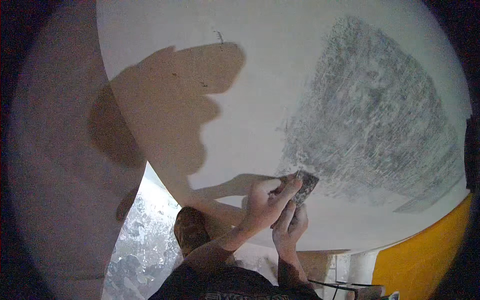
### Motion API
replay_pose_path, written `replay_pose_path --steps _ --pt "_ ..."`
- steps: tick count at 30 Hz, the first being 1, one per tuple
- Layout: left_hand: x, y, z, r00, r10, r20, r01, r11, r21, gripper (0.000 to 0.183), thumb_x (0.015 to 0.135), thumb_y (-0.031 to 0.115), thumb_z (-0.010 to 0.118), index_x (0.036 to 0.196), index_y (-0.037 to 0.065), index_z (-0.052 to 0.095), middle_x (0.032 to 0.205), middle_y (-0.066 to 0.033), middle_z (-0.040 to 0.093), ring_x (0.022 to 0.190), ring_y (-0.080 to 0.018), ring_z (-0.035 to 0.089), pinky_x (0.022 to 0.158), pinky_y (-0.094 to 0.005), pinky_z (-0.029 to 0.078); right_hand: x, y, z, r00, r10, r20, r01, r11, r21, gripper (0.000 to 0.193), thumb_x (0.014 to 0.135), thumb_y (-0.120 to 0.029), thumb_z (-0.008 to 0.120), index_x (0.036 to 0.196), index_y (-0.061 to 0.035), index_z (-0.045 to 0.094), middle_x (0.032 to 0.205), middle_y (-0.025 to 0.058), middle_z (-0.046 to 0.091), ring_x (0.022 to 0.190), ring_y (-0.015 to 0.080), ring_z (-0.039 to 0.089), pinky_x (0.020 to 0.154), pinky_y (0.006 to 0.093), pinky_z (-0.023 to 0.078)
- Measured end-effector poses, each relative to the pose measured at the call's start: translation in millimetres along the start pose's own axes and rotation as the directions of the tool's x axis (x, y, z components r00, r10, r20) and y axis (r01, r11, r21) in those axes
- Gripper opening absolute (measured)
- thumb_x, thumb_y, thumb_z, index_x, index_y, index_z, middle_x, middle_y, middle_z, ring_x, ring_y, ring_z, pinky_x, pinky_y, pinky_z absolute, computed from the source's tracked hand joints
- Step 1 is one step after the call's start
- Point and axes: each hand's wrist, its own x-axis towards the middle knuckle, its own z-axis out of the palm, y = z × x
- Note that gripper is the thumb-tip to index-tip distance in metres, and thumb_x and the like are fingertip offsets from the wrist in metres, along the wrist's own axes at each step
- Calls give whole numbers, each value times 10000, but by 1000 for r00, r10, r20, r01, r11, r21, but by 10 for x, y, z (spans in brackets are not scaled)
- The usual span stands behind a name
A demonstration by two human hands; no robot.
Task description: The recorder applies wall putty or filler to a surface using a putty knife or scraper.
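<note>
Stretching across the white surface (265, 110), a shadow (170, 100) lies leftmost; then the left hand (267, 205), the nearer, pinches the dark flat block (307, 186) at its right, long axis slanting up-right; the right hand (292, 227) curls just below, grip unclear; room spreads above, the grey patch (375, 110) up-right, the orange panel (425, 250) rightmost
</note>
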Motion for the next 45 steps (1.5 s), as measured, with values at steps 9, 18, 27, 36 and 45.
replay_pose_path --steps 9,18,27,36,45 --pt "-69 124 -67 988 -152 -24 153 979 133 552 814 406 643 480 14 442 425 -12 392 447 -56 343 385 -294 279 -62 -144 -33 992 5 125 -14 997 70 263 959 -199 393 778 -11 426 542 14 488 400 64 454 359 218 342" --pt "-54 122 -71 990 -122 -76 131 983 128 609 811 461 623 471 2 412 421 -17 377 459 -59 331 403 -299 284 -43 -122 -51 977 163 136 -151 984 -96 215 912 -139 480 752 2 460 551 107 549 476 154 563 424 306 398" --pt "-26 116 -33 986 -162 -39 165 981 106 566 814 417 631 496 1 416 434 -20 381 466 -80 331 416 -319 291 -3 -83 -67 991 11 137 -6 999 -39 244 958 -171 402 774 -16 442 523 23 467 402 64 432 358 231 321" --pt "131 494 -10 984 169 -64 -171 985 -23 340 855 307 605 744 -13 584 550 -54 468 497 -81 416 472 -269 364 439 -445 -337 986 -164 32 163 986 33 240 939 -174 438 764 -17 485 526 46 479 443 85 440 397 266 337" --pt "-765 -46 -234 917 204 342 -212 977 -15 296 848 234 615 997 -8 530 753 -45 559 664 -107 544 633 -278 459 29 -163 -408 920 -118 373 22 968 252 176 858 -128 561 721 -18 574 741 68 600 761 175 549 745 342 445"
